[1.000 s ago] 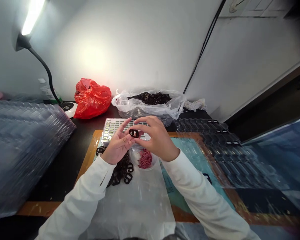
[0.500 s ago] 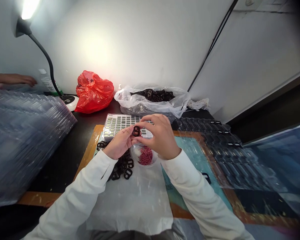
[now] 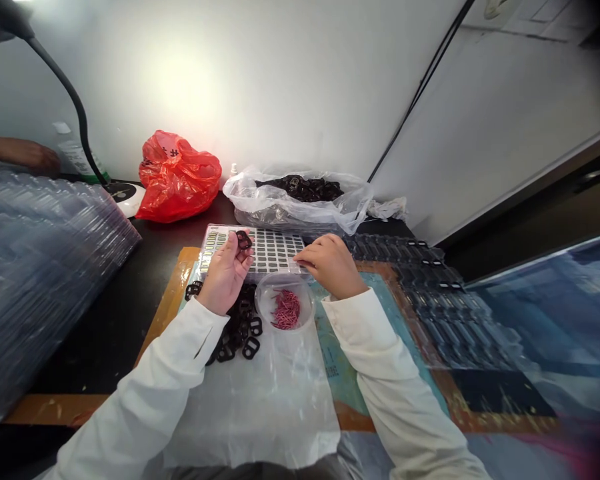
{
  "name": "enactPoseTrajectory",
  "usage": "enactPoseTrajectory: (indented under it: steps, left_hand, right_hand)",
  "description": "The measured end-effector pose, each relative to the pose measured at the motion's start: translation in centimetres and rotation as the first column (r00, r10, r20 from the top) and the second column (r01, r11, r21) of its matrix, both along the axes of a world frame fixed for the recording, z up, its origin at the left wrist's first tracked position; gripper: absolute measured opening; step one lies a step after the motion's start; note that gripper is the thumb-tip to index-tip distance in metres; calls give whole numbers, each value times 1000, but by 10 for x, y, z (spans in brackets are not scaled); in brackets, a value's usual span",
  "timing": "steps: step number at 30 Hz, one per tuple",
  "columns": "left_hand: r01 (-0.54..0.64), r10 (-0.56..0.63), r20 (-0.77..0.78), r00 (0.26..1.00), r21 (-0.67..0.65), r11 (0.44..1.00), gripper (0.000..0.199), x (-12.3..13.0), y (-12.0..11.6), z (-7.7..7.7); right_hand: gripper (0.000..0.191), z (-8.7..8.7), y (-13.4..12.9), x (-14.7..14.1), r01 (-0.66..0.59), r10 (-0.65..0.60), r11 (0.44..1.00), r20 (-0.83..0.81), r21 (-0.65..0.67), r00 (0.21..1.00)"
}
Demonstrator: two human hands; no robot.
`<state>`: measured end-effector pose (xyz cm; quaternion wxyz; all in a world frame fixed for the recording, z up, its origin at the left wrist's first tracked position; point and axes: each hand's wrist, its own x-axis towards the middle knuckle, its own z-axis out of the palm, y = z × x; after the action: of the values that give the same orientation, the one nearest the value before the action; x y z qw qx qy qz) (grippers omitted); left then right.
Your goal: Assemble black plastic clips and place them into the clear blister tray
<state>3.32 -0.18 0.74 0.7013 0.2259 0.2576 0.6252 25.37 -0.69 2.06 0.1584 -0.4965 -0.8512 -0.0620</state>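
My left hand is raised over the near left corner of a clear slotted tray and pinches a black plastic buckle between its fingertips. My right hand rests at the tray's right edge, its loose fingers showing nothing held. Just below that hand stands a clear plastic bowl of small pink pieces. A pile of black buckles lies under my left wrist on a plastic sheet.
A clear bag of black buckles and a red plastic bag stand behind the tray. Stacks of clear blister trays flank the work mat. A desk lamp is at back left, beside a co-worker's hand.
My hands have come apart. The right hand left the buckle and moved right to the tray's edge, while the left hand lifted the buckle up and left over the tray.
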Motion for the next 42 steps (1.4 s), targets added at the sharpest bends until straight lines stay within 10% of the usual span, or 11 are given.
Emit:
enactPoseTrajectory:
  steps: [26,34,42]
  left_hand:
    - [102,-103,-18,995,-25,994,32,7,-10,6]
    - [251,-251,1,968,-37,967,38,10,-18,7]
    - [405,-404,-45,914,10,914,43,14,-27,1]
  right_hand:
    - [8,1,-6,5,140,-139,990,67,-19,988]
    - [10,23,-37,-31,108,31,890,-295,444,955]
    - [10,25,-54,-51,148,79,810,-355,568,931]
